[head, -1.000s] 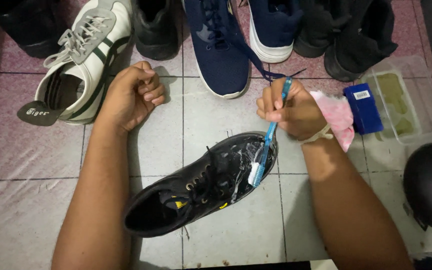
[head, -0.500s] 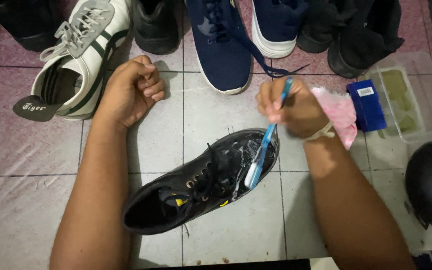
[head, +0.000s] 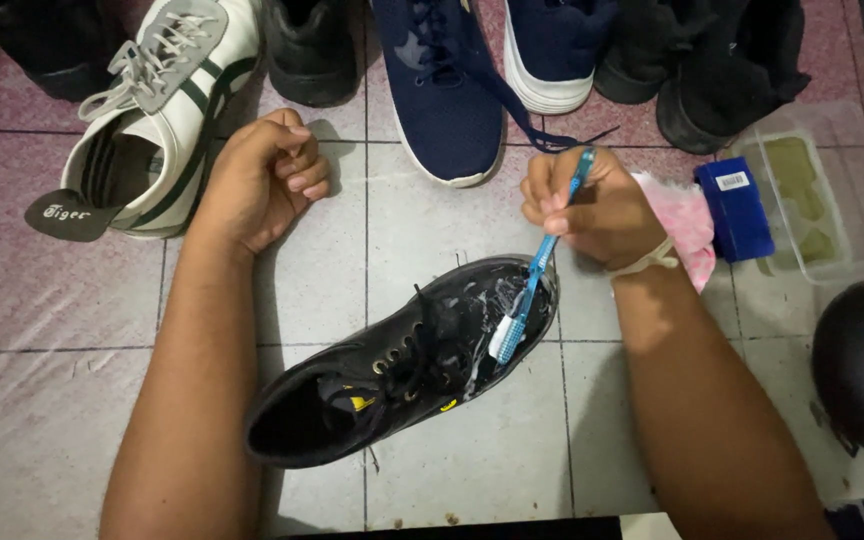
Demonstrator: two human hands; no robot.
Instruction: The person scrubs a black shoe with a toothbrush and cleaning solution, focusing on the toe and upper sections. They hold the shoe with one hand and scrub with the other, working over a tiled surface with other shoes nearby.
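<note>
Head view. The right hand (head: 592, 210) held a blue toothbrush (head: 537, 265), fingers wrapped round its handle, bristles resting on the soapy toe of the black shoe (head: 407, 365), which lay on the tiled floor (head: 472, 470) between the forearms. The left hand (head: 257, 185) rested apart on the floor, fingers curled into an empty fist, near a white sneaker (head: 147, 120). Risk, as judged: with nothing steadying the shoe, a firm stroke could push it sideways, or foam could spatter the navy sneaker (head: 442, 100) just beyond it.

Black shoe (head: 402, 370) glossy, wet foam; toothbrush (head: 532, 275) blue plastic; floor tiles (head: 72, 300) smooth, speckled.
</note>
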